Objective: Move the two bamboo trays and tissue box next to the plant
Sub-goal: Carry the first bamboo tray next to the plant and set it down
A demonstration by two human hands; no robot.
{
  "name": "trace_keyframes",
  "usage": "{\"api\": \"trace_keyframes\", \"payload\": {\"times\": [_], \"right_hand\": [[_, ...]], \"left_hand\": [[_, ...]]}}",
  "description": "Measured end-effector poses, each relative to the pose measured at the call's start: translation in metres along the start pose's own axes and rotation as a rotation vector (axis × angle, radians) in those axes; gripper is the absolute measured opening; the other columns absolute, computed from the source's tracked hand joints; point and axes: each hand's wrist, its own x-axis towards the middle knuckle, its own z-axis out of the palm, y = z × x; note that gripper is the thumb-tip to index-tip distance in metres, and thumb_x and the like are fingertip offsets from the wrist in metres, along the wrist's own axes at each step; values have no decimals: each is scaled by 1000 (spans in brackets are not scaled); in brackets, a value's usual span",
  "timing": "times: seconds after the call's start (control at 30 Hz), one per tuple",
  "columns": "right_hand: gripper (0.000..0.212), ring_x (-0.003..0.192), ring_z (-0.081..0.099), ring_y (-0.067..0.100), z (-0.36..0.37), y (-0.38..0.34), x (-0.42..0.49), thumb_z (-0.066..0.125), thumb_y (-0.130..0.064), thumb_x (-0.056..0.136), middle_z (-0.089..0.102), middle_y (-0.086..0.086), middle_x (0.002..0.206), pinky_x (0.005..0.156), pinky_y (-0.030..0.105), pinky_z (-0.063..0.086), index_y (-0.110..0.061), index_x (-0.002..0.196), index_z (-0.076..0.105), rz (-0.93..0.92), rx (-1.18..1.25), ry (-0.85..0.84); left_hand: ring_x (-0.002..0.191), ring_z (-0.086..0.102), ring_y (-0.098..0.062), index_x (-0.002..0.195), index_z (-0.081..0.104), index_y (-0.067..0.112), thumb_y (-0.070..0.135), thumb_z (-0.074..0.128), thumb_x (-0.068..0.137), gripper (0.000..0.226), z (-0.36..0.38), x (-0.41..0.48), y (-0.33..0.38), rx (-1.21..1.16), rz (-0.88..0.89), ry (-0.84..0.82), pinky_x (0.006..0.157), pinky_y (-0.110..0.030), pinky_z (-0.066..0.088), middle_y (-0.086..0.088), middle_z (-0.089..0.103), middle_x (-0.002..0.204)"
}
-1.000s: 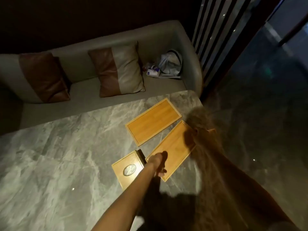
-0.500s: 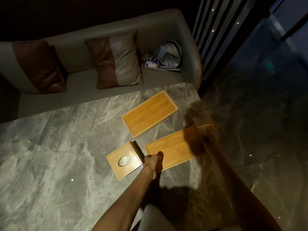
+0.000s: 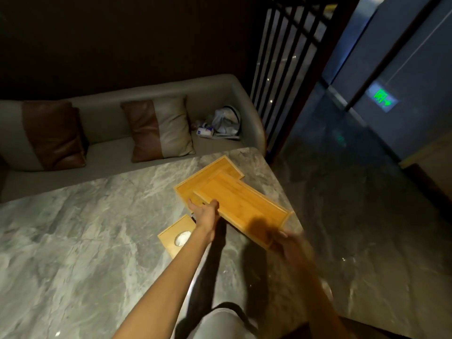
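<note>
One bamboo tray [image 3: 242, 206] is lifted and tilted above the marble table [image 3: 73, 241], partly overlapping the second bamboo tray [image 3: 195, 184], which lies flat near the table's far right corner. My left hand [image 3: 206, 210] grips the lifted tray's near-left end. At its right end my right hand [image 3: 291, 243], blurred, holds the near-right corner. The bamboo tissue box [image 3: 176, 238] with its oval opening sits on the table just below my left wrist. No plant is in view.
A grey sofa [image 3: 110, 113] with two brown-and-beige cushions [image 3: 159, 128] runs behind the table; a bag and small items [image 3: 222, 123] lie at its right end. A dark slatted screen [image 3: 288, 69] and glossy floor [image 3: 367, 192] lie to the right.
The nearer tray has been lifted off the table and swung over the farther tray. Both hands now hold it; the camera view has tipped upward.
</note>
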Motion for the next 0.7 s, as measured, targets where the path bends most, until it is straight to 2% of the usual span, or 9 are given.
{"api": "trace_keyframes", "payload": {"times": [0.1, 0.17, 0.23, 0.33, 0.43, 0.5, 0.57, 0.67, 0.7], "right_hand": [[33, 98, 68, 35, 88, 39, -29, 53, -3, 96, 64, 21, 115, 75, 41, 59, -3, 129, 48, -41, 215, -75], [39, 109, 61, 37, 145, 65, -50, 51, 1, 97, 58, 22, 127, 82, 45, 55, -5, 134, 41, -47, 304, -71], [33, 110, 64, 29, 191, 90, -74, 52, 0, 97, 61, 16, 129, 83, 42, 56, -10, 128, 44, -67, 285, -124], [35, 113, 69, 28, 240, 116, -113, 60, -8, 95, 67, 15, 127, 84, 39, 60, -11, 128, 49, -42, 143, -353], [37, 105, 72, 31, 276, 126, -145, 62, -32, 93, 70, 13, 121, 83, 41, 61, -11, 122, 57, 50, -142, -508], [34, 97, 73, 26, 292, 124, -151, 57, -43, 93, 68, 10, 121, 78, 40, 61, -19, 118, 58, 25, -259, -485], [29, 92, 68, 23, 319, 119, -156, 54, -44, 94, 64, 10, 123, 77, 39, 57, -25, 116, 56, -42, -282, -464], [44, 99, 68, 24, 377, 106, -162, 53, -44, 95, 63, 7, 120, 81, 42, 59, -27, 135, 44, -118, -319, -542], [48, 101, 68, 25, 400, 104, -167, 53, -45, 94, 63, 6, 118, 79, 43, 60, -34, 138, 38, -123, -343, -608]], "left_hand": [[133, 48, -35, 152, 14, 21, 15, 50, 100, 63, -28, -34, -5, -46, 44, -27, 112, -56, 40, -14, 43, 150], [136, 45, -35, 151, 19, 19, 20, 46, 102, 55, -63, -55, -4, -21, 113, 31, 113, -55, 38, -14, 40, 153], [135, 46, -34, 153, 23, 20, 21, 41, 104, 52, -113, -69, 6, -37, 193, 74, 113, -55, 39, -12, 42, 152], [127, 54, -32, 150, 33, 20, 19, 39, 105, 45, -203, -83, 35, -15, 291, 96, 109, -53, 44, -11, 52, 144], [125, 56, -31, 146, 41, 18, 18, 39, 105, 41, -304, -104, 64, 103, 358, 128, 110, -50, 44, -12, 55, 142], [123, 57, -27, 146, 40, 20, 21, 42, 104, 42, -366, -119, 80, 224, 383, 110, 108, -44, 45, -10, 56, 141], [122, 58, -25, 148, 38, 21, 25, 46, 103, 46, -432, -139, 95, 311, 381, 88, 105, -39, 47, -9, 55, 141], [121, 61, -24, 147, 39, 30, 32, 49, 101, 47, -516, -174, 114, 435, 326, 56, 105, -39, 50, -4, 59, 138], [118, 64, -21, 143, 43, 37, 33, 49, 100, 43, -540, -188, 118, 475, 331, 40, 101, -35, 53, 1, 63, 132]]}}
